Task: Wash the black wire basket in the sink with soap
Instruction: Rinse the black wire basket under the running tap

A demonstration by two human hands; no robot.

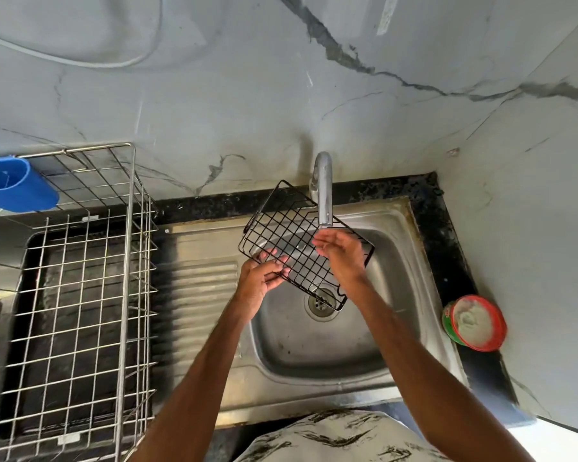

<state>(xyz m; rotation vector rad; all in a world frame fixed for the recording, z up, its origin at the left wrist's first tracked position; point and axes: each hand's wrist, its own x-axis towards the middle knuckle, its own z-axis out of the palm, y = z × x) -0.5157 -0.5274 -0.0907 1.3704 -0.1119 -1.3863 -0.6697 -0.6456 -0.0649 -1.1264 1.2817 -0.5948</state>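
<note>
Overhanging black wire basket (282,229), tap (324,191), left grip (259,281) pinching rim, right grip (342,253) flat (fingers straight), tub (474,323) nearby.

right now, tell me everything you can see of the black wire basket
The black wire basket is a shallow rectangular tray of thin dark wire in a square grid with a low rim. It is held tilted above the steel sink, its far part under the faucet spout. The left hand grips its near-left edge; the right hand lies open on the mesh. No suds show.
</note>
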